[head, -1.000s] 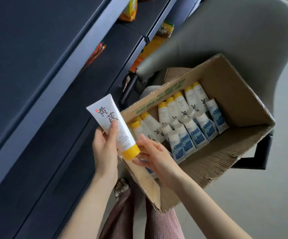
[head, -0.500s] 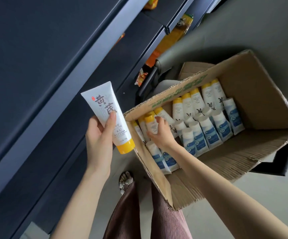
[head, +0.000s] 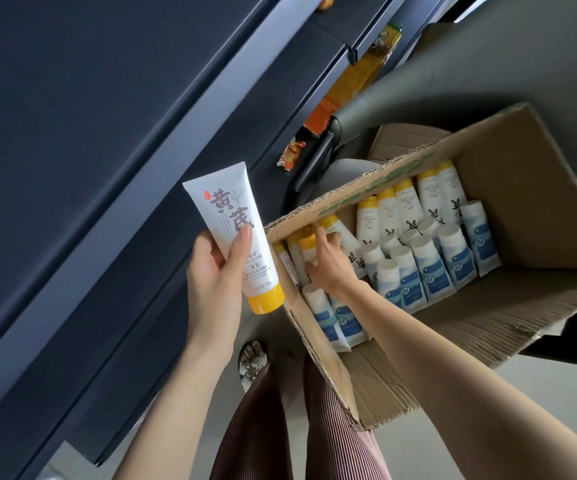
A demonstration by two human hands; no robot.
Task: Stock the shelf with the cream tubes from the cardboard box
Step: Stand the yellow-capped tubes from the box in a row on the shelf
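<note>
My left hand grips a white cream tube with a yellow cap, cap down, in front of the dark shelf. My right hand is inside the cardboard box, fingers closing round a yellow-capped tube at the box's near-left corner. More yellow-capped tubes line the box's far side. White-capped tubes with blue labels fill its middle.
The box rests on a grey chair. Orange and yellow snack packets lie on the lower shelf boards to the right. My striped trousers and a sandalled foot are below, on the grey floor.
My right hand has left the held tube's cap and gone into the box onto a yellow-capped tube. My left hand has lifted its tube slightly toward the shelf.
</note>
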